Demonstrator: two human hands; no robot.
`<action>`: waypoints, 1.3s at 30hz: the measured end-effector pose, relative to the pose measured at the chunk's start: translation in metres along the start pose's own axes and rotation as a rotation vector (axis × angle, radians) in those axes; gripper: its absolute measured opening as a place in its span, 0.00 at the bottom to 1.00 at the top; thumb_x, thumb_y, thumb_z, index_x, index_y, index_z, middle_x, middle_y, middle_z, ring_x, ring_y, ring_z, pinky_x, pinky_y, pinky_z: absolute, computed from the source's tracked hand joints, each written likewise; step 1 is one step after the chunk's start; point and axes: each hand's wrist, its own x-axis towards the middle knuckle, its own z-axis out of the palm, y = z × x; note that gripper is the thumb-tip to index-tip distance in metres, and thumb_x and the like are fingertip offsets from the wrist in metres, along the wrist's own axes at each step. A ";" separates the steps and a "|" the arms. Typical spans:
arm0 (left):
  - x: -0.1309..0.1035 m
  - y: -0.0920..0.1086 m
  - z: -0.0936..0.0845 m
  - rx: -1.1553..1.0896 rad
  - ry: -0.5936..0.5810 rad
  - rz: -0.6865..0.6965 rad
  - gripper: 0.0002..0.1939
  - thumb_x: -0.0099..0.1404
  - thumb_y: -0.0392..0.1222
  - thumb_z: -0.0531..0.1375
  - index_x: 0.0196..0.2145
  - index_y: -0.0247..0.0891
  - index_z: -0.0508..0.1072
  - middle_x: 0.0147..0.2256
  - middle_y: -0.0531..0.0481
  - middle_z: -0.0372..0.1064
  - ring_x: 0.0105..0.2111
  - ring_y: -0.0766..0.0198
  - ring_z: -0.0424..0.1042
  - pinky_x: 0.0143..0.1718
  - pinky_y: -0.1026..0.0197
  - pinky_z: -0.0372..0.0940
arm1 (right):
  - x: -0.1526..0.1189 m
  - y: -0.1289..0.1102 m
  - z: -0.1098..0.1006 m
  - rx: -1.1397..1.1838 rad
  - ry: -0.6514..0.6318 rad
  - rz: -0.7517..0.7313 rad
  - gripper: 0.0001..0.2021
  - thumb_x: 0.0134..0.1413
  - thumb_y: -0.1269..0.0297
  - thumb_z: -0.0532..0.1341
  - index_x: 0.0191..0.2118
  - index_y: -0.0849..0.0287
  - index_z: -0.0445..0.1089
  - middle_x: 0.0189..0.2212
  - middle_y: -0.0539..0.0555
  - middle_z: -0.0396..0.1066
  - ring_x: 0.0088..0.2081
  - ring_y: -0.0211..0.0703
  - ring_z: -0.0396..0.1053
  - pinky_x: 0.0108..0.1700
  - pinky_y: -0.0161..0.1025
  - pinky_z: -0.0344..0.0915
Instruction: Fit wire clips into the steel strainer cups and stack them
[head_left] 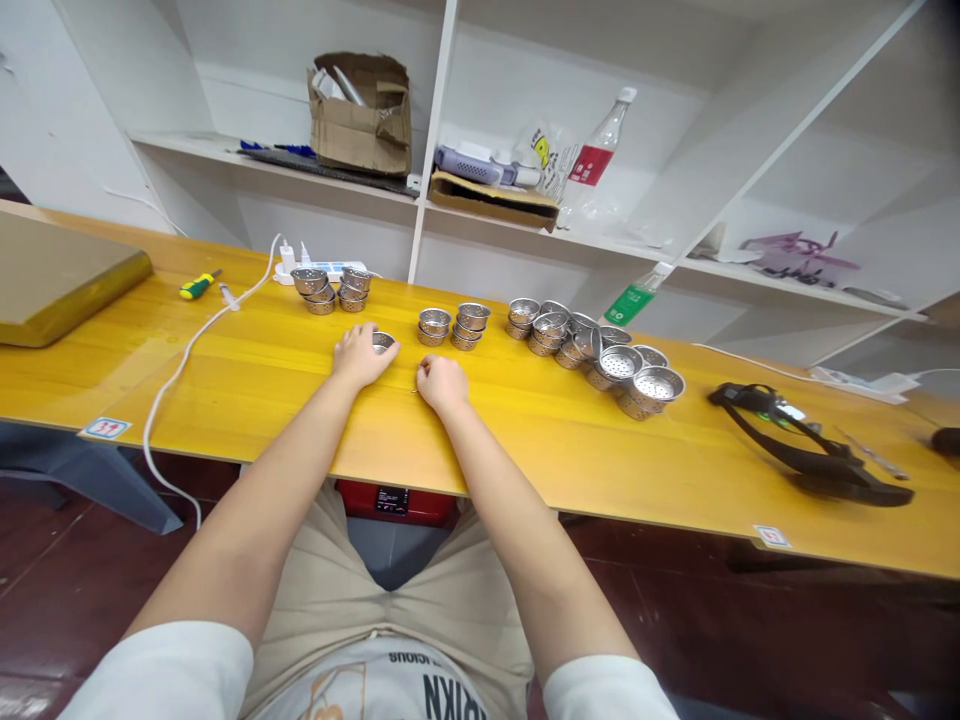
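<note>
My left hand [360, 357] is curled around a small perforated metal cup [384, 341] on the yellow table, thumb on its near side and fingers behind it. Most of the cup is hidden by the hand. To its right, my right hand [444, 384] is closed with its fingertips pinched just above the tabletop. Something tiny shows at those fingertips, too small to name. Behind my right hand are two short stacks of the same cups, one stack [433, 326] on the left and another stack [471, 325] beside it.
More cup stacks [322, 290] stand at the back left by a white power strip [330, 272]. A larger cluster of cups [616, 366] spreads to the right, near a green-labelled bottle [634, 297]. A screwdriver [198, 287], white cable [184, 360] and black head strap [795, 450] also lie here.
</note>
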 end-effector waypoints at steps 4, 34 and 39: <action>-0.002 0.001 0.002 0.016 -0.030 0.036 0.32 0.66 0.62 0.60 0.62 0.42 0.69 0.60 0.35 0.69 0.62 0.39 0.66 0.63 0.41 0.61 | -0.002 0.000 -0.001 -0.052 -0.017 -0.020 0.16 0.70 0.62 0.54 0.52 0.54 0.78 0.50 0.61 0.80 0.52 0.53 0.77 0.53 0.45 0.71; 0.006 0.000 0.003 -0.381 0.312 -0.007 0.18 0.67 0.44 0.57 0.23 0.43 0.53 0.21 0.55 0.54 0.25 0.63 0.57 0.33 0.57 0.56 | 0.084 0.001 -0.029 -0.036 0.158 -0.059 0.20 0.70 0.62 0.54 0.61 0.62 0.71 0.48 0.69 0.80 0.50 0.61 0.78 0.54 0.50 0.71; 0.008 -0.001 0.004 -0.408 0.304 -0.036 0.14 0.67 0.42 0.57 0.25 0.43 0.57 0.22 0.55 0.59 0.26 0.63 0.61 0.35 0.58 0.59 | 0.084 0.009 -0.020 -0.048 0.142 -0.070 0.17 0.70 0.60 0.54 0.48 0.60 0.80 0.47 0.67 0.81 0.49 0.58 0.78 0.54 0.47 0.71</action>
